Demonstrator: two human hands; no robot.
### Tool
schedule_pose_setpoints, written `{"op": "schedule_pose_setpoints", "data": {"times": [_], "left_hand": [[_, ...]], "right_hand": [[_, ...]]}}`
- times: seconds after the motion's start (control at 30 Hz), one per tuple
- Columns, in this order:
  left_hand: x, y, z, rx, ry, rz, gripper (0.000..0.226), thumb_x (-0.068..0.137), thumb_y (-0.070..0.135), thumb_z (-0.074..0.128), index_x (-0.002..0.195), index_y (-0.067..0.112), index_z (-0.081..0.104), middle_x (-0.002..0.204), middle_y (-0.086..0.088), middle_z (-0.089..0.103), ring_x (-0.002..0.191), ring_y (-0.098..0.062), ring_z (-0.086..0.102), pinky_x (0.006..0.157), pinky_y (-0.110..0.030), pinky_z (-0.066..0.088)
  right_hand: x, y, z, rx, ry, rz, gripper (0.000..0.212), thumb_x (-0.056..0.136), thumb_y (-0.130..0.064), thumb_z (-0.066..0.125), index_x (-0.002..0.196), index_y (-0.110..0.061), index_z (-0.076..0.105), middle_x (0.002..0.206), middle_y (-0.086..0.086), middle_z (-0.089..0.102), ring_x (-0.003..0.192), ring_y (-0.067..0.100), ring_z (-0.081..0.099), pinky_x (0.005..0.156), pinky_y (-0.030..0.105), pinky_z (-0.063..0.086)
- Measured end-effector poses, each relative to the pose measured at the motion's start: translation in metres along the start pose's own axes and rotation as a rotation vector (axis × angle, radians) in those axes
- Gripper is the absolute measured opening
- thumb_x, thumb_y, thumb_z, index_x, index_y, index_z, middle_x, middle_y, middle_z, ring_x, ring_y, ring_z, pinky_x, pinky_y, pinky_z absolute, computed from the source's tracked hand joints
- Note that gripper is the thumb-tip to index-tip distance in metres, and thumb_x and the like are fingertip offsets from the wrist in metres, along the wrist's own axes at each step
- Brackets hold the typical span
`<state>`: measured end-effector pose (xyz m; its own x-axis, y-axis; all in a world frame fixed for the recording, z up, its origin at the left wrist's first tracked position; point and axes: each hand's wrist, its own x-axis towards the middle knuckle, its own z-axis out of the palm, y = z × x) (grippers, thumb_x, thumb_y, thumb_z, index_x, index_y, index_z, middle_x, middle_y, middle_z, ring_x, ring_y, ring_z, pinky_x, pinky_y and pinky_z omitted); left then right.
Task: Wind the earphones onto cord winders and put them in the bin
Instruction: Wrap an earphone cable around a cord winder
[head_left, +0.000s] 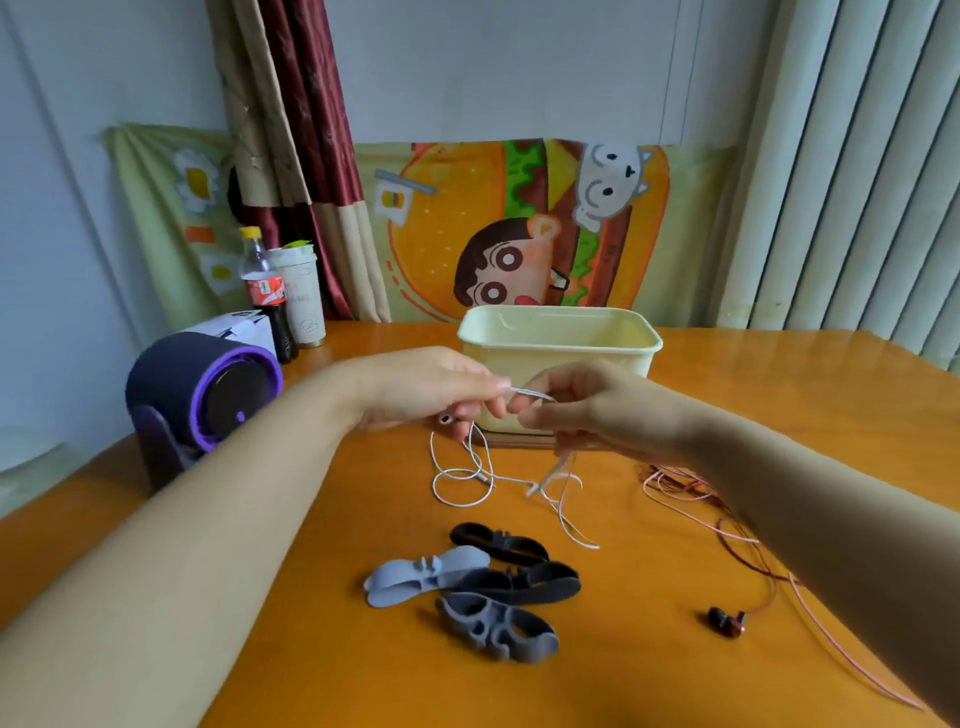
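White earphone cord (532, 392) is being pinched by the curled fingers of the left hand (431, 389) and the right hand (592, 408), just in front of the far bin (561, 340), so straightening is seemingly going on, with fetching a near winder (415, 574) likely coming next.

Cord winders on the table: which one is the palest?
The light grey winder at the cluster's left end; the black winder, charcoal winder and dark grey winder are all darker.
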<state>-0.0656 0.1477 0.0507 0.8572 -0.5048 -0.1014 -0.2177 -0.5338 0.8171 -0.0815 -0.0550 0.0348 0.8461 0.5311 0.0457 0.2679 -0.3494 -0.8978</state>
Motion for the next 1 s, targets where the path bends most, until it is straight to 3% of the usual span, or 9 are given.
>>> {"op": "schedule_pose_setpoints", "data": {"times": [0.1,0.17,0.3,0.37,0.5,0.63,0.7,0.83,1.0], "left_hand": [[-0.01,-0.017,0.0,0.094,0.059,-0.016,0.015,0.1,0.023,0.051,0.095,0.02,0.065,0.065,0.014,0.058,0.067,-0.004,0.057,0.074,-0.024,0.052],[-0.017,-0.03,0.005,0.139,0.087,-0.048,0.012,0.099,0.025,0.054,0.107,0.027,0.062,0.084,0.012,0.065,0.077,0.0,0.062,0.081,-0.024,0.053],[-0.017,-0.045,0.016,0.318,0.062,-0.124,0.04,0.093,0.033,0.063,0.132,0.025,0.054,0.112,0.008,0.065,0.093,-0.004,0.062,0.077,-0.022,0.05],[-0.017,-0.047,0.022,0.502,-0.049,-0.216,0.044,0.092,0.036,0.065,0.132,0.021,0.056,0.109,0.01,0.063,0.099,-0.009,0.061,0.082,-0.024,0.051],[-0.021,-0.043,0.034,0.59,-0.367,-0.426,0.046,0.086,0.033,0.072,0.126,0.018,0.056,0.104,0.009,0.058,0.108,-0.014,0.06,0.089,-0.032,0.056],[-0.019,-0.05,0.042,0.663,-0.368,-0.467,0.041,0.085,0.02,0.074,0.122,0.017,0.057,0.108,0.001,0.053,0.112,-0.023,0.058,0.085,-0.03,0.054],[-0.018,-0.051,0.042,0.666,-0.356,-0.468,0.039,0.087,0.018,0.072,0.123,0.017,0.058,0.107,0.001,0.054,0.104,-0.02,0.059,0.084,-0.029,0.054],[-0.018,-0.048,0.018,0.558,-0.195,-0.379,0.032,0.09,0.014,0.066,0.121,0.017,0.059,0.102,-0.002,0.066,0.084,-0.018,0.065,0.08,-0.036,0.059],[-0.015,-0.029,-0.001,-0.019,0.143,-0.124,0.013,0.096,0.013,0.059,0.103,0.023,0.063,0.094,0.001,0.068,0.08,-0.009,0.07,0.069,-0.024,0.059]], "right_hand": [[0.001,0.002,-0.002,-0.068,0.017,0.067,0.032,0.082,-0.034,0.063,0.092,-0.004,0.067,0.056,-0.004,0.043,0.053,0.01,0.042,0.057,0.026,0.041],[0.002,0.004,0.004,-0.205,0.014,0.109,0.026,0.09,-0.031,0.059,0.087,-0.007,0.068,0.055,-0.004,0.043,0.052,0.011,0.039,0.053,0.025,0.038],[0.002,0.009,0.011,-0.455,0.054,0.13,0.021,0.091,-0.033,0.06,0.077,-0.019,0.068,0.057,-0.006,0.048,0.051,0.009,0.04,0.05,0.022,0.036],[0.002,0.013,0.011,-0.516,0.073,0.128,0.019,0.092,-0.032,0.059,0.079,-0.023,0.069,0.058,-0.008,0.051,0.05,0.005,0.042,0.05,0.019,0.037],[0.0,0.019,0.007,-0.544,0.106,0.143,0.02,0.093,-0.032,0.058,0.085,-0.018,0.072,0.059,-0.008,0.052,0.047,0.001,0.042,0.046,0.012,0.034],[-0.001,0.021,0.003,-0.554,0.13,0.163,0.022,0.092,-0.032,0.058,0.088,-0.016,0.072,0.058,-0.007,0.051,0.046,0.003,0.041,0.044,0.011,0.033],[0.0,0.02,0.003,-0.555,0.137,0.152,0.022,0.092,-0.032,0.059,0.09,-0.014,0.072,0.06,-0.007,0.052,0.049,0.003,0.042,0.044,0.011,0.033],[0.0,0.016,0.002,-0.611,0.148,0.123,0.024,0.092,-0.034,0.058,0.093,-0.016,0.073,0.077,-0.001,0.066,0.062,0.007,0.051,0.054,0.016,0.038],[0.0,-0.001,-0.011,-0.686,0.172,0.069,0.024,0.092,-0.034,0.058,0.097,-0.016,0.073,0.077,-0.006,0.066,0.068,0.009,0.056,0.062,0.021,0.045]]}}
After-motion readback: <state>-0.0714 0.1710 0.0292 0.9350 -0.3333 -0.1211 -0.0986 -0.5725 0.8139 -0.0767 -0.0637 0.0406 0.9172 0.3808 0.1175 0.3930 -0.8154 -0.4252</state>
